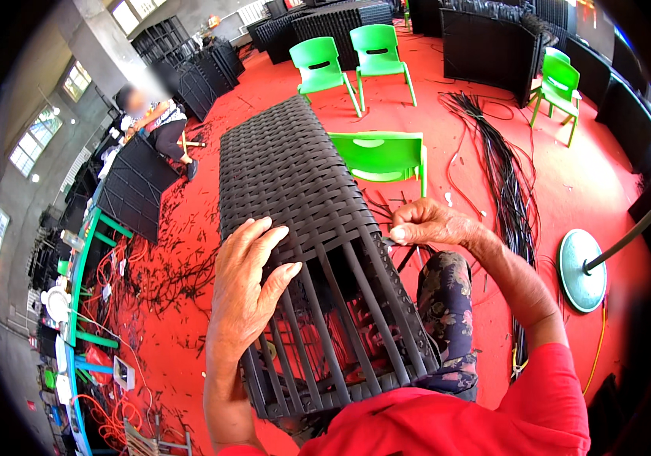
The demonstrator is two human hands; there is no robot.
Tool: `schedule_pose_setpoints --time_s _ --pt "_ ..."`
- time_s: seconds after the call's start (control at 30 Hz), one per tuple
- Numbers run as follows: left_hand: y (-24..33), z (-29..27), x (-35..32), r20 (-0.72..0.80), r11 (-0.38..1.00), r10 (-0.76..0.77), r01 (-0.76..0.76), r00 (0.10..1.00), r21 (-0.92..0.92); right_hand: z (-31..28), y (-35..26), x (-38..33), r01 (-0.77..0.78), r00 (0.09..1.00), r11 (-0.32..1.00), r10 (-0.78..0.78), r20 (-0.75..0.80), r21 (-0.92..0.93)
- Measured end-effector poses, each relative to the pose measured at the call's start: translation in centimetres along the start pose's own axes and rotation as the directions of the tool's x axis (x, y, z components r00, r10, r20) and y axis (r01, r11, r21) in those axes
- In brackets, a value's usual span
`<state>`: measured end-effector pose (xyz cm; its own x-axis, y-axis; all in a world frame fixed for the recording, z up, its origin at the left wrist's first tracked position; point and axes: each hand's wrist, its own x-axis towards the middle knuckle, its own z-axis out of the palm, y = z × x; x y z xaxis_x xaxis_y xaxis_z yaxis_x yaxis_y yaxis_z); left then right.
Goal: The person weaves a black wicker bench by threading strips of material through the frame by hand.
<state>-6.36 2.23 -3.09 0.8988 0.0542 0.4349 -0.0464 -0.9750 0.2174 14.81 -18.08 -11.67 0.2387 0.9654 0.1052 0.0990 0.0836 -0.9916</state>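
Observation:
A long black woven panel [283,167] of flat plastic strips stands over my lap, leaning away from me. Its far part is tightly woven. In the near part, bare lengthwise strips [331,319] run down to the frame, with gaps between them. My left hand [249,277] rests on the panel's left side at the edge of the weave, fingers spread, thumb over the bare strips. At the panel's right edge, level with the last woven row, my right hand [428,224] is closed in a pinch. What its fingertips hold is too small to make out.
Green chairs [378,156] stand beyond the panel. A bundle of long black strips [496,167] lies on the red floor to the right, near a round stand base [582,270]. At left, a person sits by a dark panel [139,186]; strip scraps [188,266] litter the floor.

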Motion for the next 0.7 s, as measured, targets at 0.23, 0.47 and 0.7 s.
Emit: schedule_pose_setpoints --time_s 0.23,0.47,0.7 --pt "0.0 -0.2 0.1 -0.038 0.997 -0.016 0.013 0.999 -0.079 0.3 -5.8 -0.7 -0.195 0.966 0.980 0.185 -0.179 -0.040" --pt "3.1 -1.7 3.1 0.009 0.916 0.066 -0.057 0.998 -0.398 0.5 -8.9 -0.5 0.033 0.993 0.981 -0.010 -0.122 0.193" --pt "4.4 0.6 7.2 0.407 0.523 0.120 0.291 0.906 -0.801 1.8 -12.3 0.5 0.079 0.996 0.993 -0.083 -0.044 -0.085"
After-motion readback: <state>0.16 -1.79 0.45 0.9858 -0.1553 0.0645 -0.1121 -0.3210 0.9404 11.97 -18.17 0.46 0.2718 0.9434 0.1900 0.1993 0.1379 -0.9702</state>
